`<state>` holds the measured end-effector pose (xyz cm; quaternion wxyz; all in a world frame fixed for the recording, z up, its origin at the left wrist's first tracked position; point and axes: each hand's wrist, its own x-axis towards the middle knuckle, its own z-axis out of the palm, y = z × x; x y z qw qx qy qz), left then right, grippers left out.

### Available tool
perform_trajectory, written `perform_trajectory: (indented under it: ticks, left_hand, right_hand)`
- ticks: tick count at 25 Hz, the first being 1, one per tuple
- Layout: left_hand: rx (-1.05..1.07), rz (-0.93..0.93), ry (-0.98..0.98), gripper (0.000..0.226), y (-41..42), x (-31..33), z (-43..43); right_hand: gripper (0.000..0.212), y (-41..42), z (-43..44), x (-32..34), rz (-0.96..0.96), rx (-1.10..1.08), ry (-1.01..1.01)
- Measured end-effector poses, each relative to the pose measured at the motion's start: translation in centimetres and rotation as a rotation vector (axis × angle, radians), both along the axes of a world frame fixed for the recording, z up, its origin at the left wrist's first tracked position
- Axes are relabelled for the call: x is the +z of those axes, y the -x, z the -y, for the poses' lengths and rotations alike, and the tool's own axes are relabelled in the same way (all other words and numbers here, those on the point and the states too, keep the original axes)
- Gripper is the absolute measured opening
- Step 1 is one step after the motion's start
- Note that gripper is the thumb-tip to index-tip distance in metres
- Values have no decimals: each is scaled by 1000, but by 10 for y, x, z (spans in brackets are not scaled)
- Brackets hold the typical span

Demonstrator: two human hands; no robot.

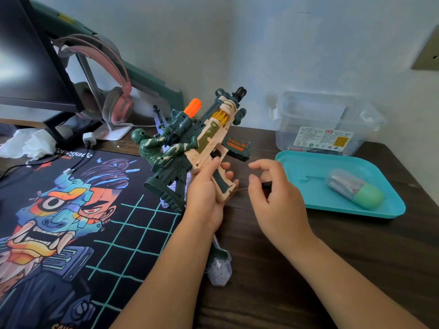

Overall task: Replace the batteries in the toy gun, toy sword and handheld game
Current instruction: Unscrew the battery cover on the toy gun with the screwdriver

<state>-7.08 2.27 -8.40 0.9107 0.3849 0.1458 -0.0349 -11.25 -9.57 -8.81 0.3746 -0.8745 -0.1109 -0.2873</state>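
The toy gun (204, 136), beige and dark green with an orange tip and a green soldier figure on it, is held up above the desk, barrel pointing away. My left hand (209, 191) grips its handle from below. My right hand (275, 186) holds a small black-handled screwdriver (240, 189) whose thin shaft touches the bottom of the gun's grip. Part of the toy sword (218, 264), translucent with a green hilt, lies on the desk under my left forearm. The handheld game is not in view.
A teal tray (308, 167) to the right holds a capsule-shaped case (354, 188) with a green cap. Behind it stands a clear plastic box (327, 124). A printed desk mat (71, 222), pink headphones (111, 100), a monitor and crumpled tissue (28, 143) fill the left.
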Motion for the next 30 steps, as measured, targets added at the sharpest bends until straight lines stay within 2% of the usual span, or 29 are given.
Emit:
perform_trajectory:
  ticks: [3, 8, 11, 13, 15, 17, 19, 22, 26, 28, 30]
  left_hand:
    - [-3, -2, -12, 12, -1, 0, 0]
    - [3, 5, -8, 12, -2, -1, -1]
    - [-8, 19, -25, 12, -3, 0, -1]
    - [6, 36, -49, 11, -3, 1, -3]
    - [11, 70, -61, 10, -2, 6, -7]
    - [21, 124, -77, 8, 2, 12, -13]
    - [48, 176, -147, 7, 7, 17, -19]
    - [83, 201, -332, 4, 17, 24, -28]
    - [64, 157, -605, 16, 25, 23, -45]
    - [21, 166, -680, 10, 32, 24, -55]
    - [0, 145, -725, 25, 29, 17, -70]
  right_hand:
    - [26, 2, -1, 0, -1, 48, -43]
    - [17, -1, 0, 1, -48, -3, -23]
    - [23, 2, -1, 5, -64, 18, -164]
    - [19, 1, -5, 12, -164, -55, -431]
    - [14, -3, -8, 17, -410, -72, -950]
    - [15, -4, -17, 22, -647, 35, -1444]
    - [15, 1, -28, 25, -783, 103, -1624]
    - [18, 8, -51, 29, -921, 231, -1679]
    - [22, 5, -80, 30, -1049, 435, -1701]
    - [21, 5, -89, 27, -1071, 458, -1671]
    - [20, 7, -92, 25, -1091, 434, -1603]
